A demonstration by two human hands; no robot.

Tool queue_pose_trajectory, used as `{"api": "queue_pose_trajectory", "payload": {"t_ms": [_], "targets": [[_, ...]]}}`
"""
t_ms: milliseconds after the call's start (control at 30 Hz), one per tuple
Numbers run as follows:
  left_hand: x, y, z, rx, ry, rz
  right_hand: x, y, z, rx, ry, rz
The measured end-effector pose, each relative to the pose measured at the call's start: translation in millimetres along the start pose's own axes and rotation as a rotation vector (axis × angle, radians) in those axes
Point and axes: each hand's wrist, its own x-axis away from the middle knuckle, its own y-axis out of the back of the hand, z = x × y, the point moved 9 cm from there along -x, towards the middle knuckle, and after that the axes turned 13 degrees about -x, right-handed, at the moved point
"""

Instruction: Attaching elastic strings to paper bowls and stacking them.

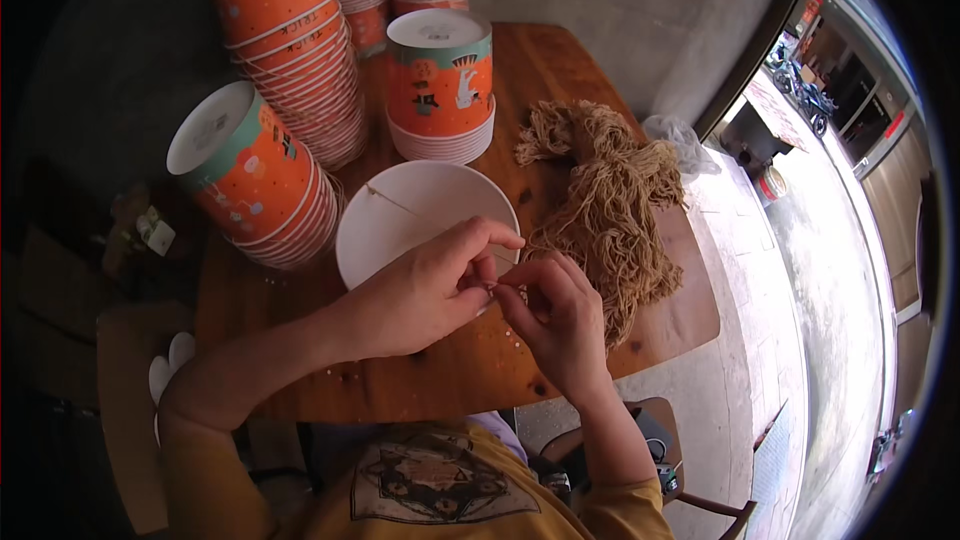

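Observation:
A white paper bucket (385,210) lies with its open mouth toward me. A thin tan string (395,200) runs from its far left rim across the inside and passes behind my left hand. My left hand (430,285) reaches over the bucket's near side, thumb and fingers pinched by the right rim. My right hand (555,315) is closed too, its fingertips meeting the left ones. Both pinch the string's end there, though the fingers mostly hide it. To the right of the hands lies a loose bundle of tan strings (610,210).
Orange printed paper buckets stand upside down in stacks: a tall stack (290,50), a leaning one (250,175) at left and a short one (440,85) behind. The wooden table (400,390) has small white bits on it. A clear plastic bag (685,145) lies past the strings.

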Motion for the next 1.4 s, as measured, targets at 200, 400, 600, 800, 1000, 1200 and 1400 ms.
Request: {"api": "queue_pose_trajectory", "payload": {"t_ms": [200, 400, 600, 800, 1000, 1200, 1400], "targets": [[6.4, 10.7, -8.2, -0.249, -0.132, -0.148, 4.2, -4.5, 4.5, -0.013, 0.062, -0.027], [11.6, 17.2, -21.6, -0.383, -0.226, -0.303, 6.1, -7.0, 8.9, 0.045, 0.143, -0.041], [15.1, 14.8, -16.7, -0.425, -0.137, -0.357, 12.2, -8.8, 14.2, 0.149, 0.265, -0.072], [12.5, 15.3, 1.2, -0.142, -0.037, -0.342, 14.6, -9.5, 14.7, 0.180, 0.293, -0.081], [7.6, 8.2, 11.2, 0.191, 0.068, -0.198, 14.3, -9.8, 9.4, 0.115, 0.246, -0.094], [6.6, 6.1, 7.8, 0.173, 0.099, -0.116, 13.7, -6.7, -5.1, -0.099, 0.101, -0.130], [5.5, 7.0, 2.3, 0.158, 0.057, -0.108, 11.6, -6.1, -11.6, -0.192, 0.034, -0.159]]}}
